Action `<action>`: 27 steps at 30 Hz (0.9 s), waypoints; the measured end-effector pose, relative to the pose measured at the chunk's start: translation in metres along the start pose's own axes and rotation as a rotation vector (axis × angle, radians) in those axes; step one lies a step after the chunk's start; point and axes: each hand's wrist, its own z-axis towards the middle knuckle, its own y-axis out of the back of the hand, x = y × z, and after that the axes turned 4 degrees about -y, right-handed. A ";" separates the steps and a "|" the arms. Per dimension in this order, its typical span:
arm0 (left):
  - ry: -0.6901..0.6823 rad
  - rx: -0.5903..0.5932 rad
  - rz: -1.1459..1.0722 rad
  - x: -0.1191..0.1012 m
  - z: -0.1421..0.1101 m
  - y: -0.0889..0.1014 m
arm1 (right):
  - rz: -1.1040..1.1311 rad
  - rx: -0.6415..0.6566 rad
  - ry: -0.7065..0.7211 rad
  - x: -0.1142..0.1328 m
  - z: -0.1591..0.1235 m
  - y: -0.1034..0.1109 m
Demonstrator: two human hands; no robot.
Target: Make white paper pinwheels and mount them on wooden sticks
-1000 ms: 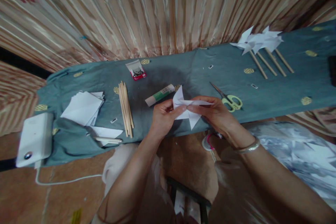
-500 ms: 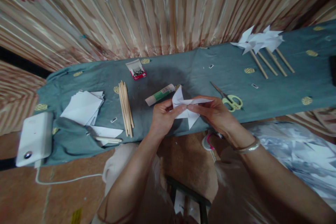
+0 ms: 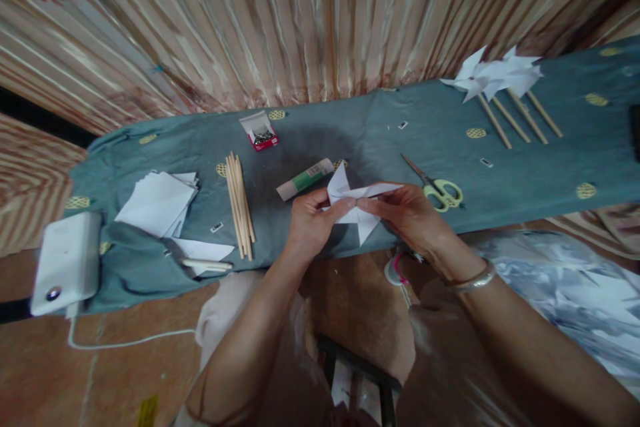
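Head view, left hand [image 3: 309, 223] and right hand [image 3: 413, 213] pinching a white paper pinwheel [image 3: 367, 222] above the near edge of a teal cloth [image 3: 350, 123], thumbs [image 3: 343, 209] together at its middle, scissors [image 3: 431, 183] just right, green-and-white tube [image 3: 305, 179] just beyond, wooden sticks [image 3: 240, 207] farther left, other pinwheels [image 3: 493, 77] far right.
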 end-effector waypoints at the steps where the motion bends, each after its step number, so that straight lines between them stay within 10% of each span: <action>1: -0.006 0.000 0.007 0.000 0.000 0.000 | -0.003 0.003 0.006 0.000 0.000 0.000; 27: 0.002 -0.019 0.005 0.000 0.000 -0.001 | 0.000 0.010 0.022 -0.009 0.003 0.004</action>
